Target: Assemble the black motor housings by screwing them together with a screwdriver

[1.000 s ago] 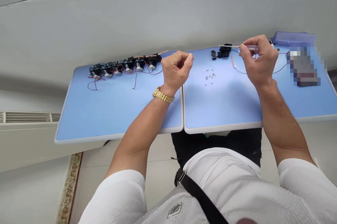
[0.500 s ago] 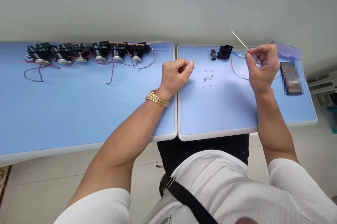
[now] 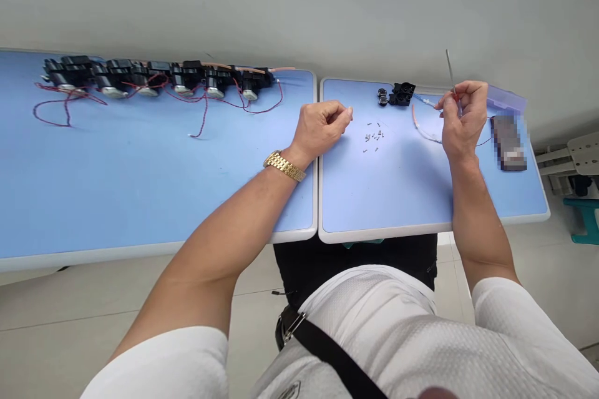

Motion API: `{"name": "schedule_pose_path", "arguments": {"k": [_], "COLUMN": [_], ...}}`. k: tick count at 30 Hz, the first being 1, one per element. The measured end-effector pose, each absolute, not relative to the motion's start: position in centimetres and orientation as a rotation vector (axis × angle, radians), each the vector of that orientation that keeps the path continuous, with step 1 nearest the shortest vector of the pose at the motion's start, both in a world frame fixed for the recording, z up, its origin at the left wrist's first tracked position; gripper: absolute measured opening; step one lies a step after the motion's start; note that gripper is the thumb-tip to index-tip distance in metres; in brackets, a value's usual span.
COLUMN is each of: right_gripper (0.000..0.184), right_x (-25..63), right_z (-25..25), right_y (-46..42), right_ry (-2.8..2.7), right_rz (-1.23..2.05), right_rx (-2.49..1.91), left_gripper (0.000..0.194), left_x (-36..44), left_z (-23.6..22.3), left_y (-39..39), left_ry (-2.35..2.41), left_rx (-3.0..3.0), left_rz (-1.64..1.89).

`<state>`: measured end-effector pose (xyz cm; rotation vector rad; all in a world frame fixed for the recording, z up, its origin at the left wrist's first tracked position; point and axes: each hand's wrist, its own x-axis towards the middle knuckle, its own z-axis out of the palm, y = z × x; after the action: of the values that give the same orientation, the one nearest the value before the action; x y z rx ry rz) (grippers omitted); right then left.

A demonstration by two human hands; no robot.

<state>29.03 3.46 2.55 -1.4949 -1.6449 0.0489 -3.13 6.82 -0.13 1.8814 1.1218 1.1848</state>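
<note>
My right hand (image 3: pixel 464 118) grips a screwdriver (image 3: pixel 450 71) by its clear and red handle, the thin metal shaft pointing up and away from me. Over the gap between the two tables, my left hand (image 3: pixel 322 127) is closed, thumb pressed to the curled fingers. Whatever those fingers hold, if anything, is too small to make out. Several small screws (image 3: pixel 374 137) lie scattered just right of my left hand. Beyond them sit a black plastic part (image 3: pixel 402 94) and two small round black pieces (image 3: pixel 382 97). A blue wire and an orange-tipped tube (image 3: pixel 414 117) lie near my right hand.
Along the far edge of the left blue table (image 3: pixel 140 187) stands a row of black motor-like assemblies (image 3: pixel 150 77) with twisted red wires (image 3: pixel 204 113). Right of my right hand are a blurred dark phone-like object (image 3: pixel 509 143) and a purple translucent box (image 3: pixel 505 99). A wall rises behind.
The screwdriver has swung from pointing left to pointing upward in my right hand. My left hand stays closed near the table gap. The view has turned, showing more of the left table.
</note>
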Motion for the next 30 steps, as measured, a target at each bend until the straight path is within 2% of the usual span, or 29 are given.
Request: {"name": "schedule_pose_path", "arguments": {"k": [6, 10, 14, 22, 26, 30], "right_gripper": [0.035, 0.044, 0.051, 0.026, 0.026, 0.032], "right_x": [30.7, 33.3, 36.0, 39.1, 39.3, 39.0], "right_z": [4.6, 5.7, 5.4, 6.6, 6.0, 4.9], "right_y": [3.3, 2.6, 2.3, 1.1, 1.2, 2.0], "right_ry": [-1.437, -1.317, -1.392, -1.478, -1.459, -1.426], "right_rz": [-0.098, -0.248, -0.234, -0.128, -0.116, -0.075], "right_rx": [-1.474, -1.628, -1.685, -2.08, -2.409, -2.521], "left_gripper": [0.031, 0.029, 0.026, 0.027, 0.025, 0.023], "left_x": [-3.0, -3.1, -3.0, -2.8, -2.7, -2.6], "left_z": [0.0, 0.2, 0.0, -1.0, -1.4, -1.5], "left_y": [7.0, 7.1, 7.3, 8.1, 8.2, 8.4], "left_ry": [1.153, 1.166, 1.151, 1.087, 1.084, 1.078], "left_rx": [1.876, 1.876, 1.86, 1.844, 1.836, 1.836], "left_rz": [1.104, 1.021, 1.003, 1.085, 1.111, 1.113]}}
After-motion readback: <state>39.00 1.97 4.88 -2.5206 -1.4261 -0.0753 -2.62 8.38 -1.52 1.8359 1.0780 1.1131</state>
